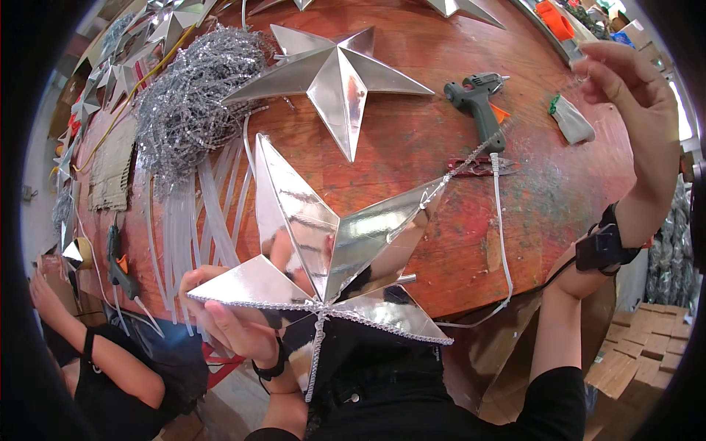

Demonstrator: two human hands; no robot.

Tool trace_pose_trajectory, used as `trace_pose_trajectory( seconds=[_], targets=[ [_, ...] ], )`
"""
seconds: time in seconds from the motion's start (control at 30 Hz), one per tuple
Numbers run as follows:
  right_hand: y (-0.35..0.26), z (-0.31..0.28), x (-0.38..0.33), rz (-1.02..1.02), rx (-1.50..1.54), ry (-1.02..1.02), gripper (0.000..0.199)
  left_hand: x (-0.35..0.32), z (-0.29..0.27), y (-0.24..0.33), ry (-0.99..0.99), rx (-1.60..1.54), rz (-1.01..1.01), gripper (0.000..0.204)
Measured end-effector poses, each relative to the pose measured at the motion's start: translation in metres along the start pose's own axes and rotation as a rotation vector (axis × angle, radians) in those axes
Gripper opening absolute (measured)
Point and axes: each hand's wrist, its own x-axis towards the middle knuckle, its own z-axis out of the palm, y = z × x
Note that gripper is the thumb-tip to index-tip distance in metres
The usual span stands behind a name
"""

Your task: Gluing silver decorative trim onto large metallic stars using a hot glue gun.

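My left hand (239,331) is closed round the left point of a shiny silver star (298,235), which is held tilted in front of my body. Thin silver tinsel trim (382,332) lines the ridges of its lower points. A loose tinsel strand (478,153) leads from the upper right point towards my raised right hand (625,84). The right fingers are pinched together at the far right, on what looks like the blurred end of that strand. A green-grey hot glue gun (479,106) lies on the table between the star and my right hand.
Another silver star (338,81) lies on the red-brown wooden table (559,198), beside a heap of silver tinsel (202,95). Glue sticks (180,235), red-handled pliers (482,167) and a small white bottle (572,121) lie around. At left, a co-worker's arm (110,353) is near a second glue gun (120,261).
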Motion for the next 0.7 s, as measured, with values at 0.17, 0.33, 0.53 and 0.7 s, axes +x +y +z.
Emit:
trace_pose_trajectory(
  seconds=[0.17,0.33,0.53,0.7],
  targets=[
    [-0.018,0.012,-0.002,0.026,-0.185,-0.003,0.019,0.001,-0.001,0.003,-0.005,0.021,0.002,0.048],
    [-0.021,0.025,-0.002,-0.036,-0.346,-0.151,0.022,0.002,0.002,0.001,-0.033,0.018,0.013,0.048],
    [0.009,0.050,0.019,-0.219,-0.167,-0.556,0.031,0.003,0.002,0.000,0.007,0.045,0.035,0.047],
    [0.032,0.087,0.028,-0.435,0.117,-0.769,0.039,0.003,0.003,0.003,-0.040,0.023,0.035,0.048]
  ],
)
